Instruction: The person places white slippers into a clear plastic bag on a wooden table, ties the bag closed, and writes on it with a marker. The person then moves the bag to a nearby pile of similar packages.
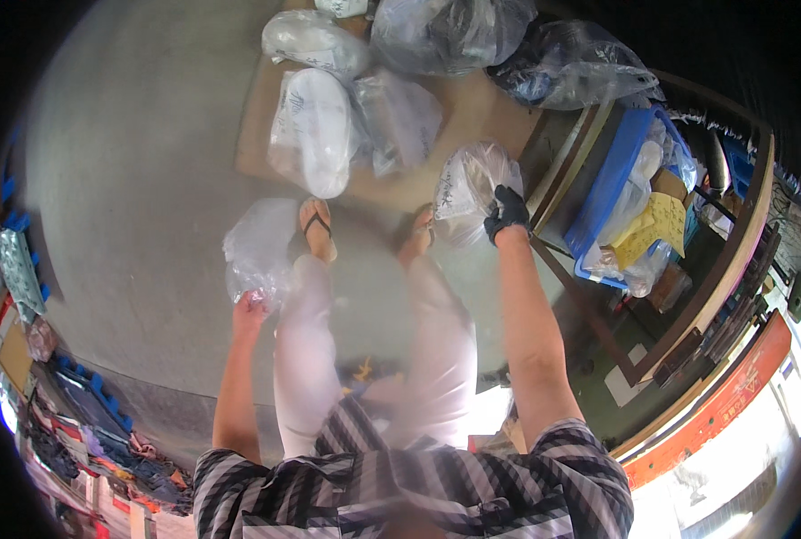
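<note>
My left hand (251,304), bare, is closed on the near end of a pale, see-through plastic bag (261,247) beside my left foot. I cannot make out what that bag contains, if anything. On the other side, my right hand (508,216) wears a dark glove and grips the right edge of a filled transparent plastic bag (465,190) with handwriting on it. This bag is just beyond my right foot, at the near edge of a brown cardboard sheet (255,148). The fingertips of both hands are partly hidden.
On the cardboard lie a long white wrapped bundle (315,126), a flatter plastic bag (400,121) and several more bags. A blue crate (611,193) with plastic bags and yellow paper stands at the right, near a wooden-edged frame (746,211). Clothes-like items (140,467) are at lower left.
</note>
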The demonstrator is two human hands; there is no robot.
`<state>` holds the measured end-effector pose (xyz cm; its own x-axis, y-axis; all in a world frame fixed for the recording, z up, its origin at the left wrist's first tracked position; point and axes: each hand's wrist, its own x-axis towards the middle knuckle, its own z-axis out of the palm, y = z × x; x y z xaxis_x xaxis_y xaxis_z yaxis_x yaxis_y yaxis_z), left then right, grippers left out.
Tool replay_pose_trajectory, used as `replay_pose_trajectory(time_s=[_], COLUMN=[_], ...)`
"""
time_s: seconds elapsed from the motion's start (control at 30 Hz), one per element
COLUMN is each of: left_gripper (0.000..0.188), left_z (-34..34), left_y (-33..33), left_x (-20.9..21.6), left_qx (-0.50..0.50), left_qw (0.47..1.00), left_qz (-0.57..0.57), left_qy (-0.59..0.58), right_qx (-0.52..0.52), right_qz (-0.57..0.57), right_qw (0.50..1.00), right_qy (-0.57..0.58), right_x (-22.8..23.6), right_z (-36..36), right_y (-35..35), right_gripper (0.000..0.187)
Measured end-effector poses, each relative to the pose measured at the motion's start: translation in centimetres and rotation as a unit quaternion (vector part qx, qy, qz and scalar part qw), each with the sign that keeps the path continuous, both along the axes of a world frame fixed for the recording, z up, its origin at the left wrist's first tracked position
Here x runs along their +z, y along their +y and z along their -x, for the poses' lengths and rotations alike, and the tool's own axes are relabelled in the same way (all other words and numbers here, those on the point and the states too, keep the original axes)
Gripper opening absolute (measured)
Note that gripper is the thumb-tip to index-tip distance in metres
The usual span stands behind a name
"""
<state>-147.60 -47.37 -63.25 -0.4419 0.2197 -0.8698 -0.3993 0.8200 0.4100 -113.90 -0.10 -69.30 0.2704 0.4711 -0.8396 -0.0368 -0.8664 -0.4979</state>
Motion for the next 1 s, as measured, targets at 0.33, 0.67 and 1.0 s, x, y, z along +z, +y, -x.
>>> replay_pose_trajectory(time_s=[0.33, 0.67, 1.0], left_gripper=[0.018, 0.030, 0.037], left_z=[-1.7, -8.4, -14.0], left_y=[2.1, 15.3, 28.6], left_x=[2.4, 21.0, 39.3], left_qx=[-0.040, -0.330, -0.128], left_qw=[0.999, 0.933, 0.783], left_qz=[0.005, -0.140, -0.414], left_qy=[-0.017, -0.007, -0.447], right_qx=[0.692, 0.533, 0.204], right_qz=[-0.077, 0.090, -0.266], right_qw=[0.608, 0.841, 0.933], right_qy=[-0.383, 0.025, 0.133], right_x=[1.5, 22.1, 37.3], right_z=[-13.3, -4.1, -3.9], right_y=[3.3, -11.5, -17.3], right_gripper=[0.025, 0.031, 0.024])
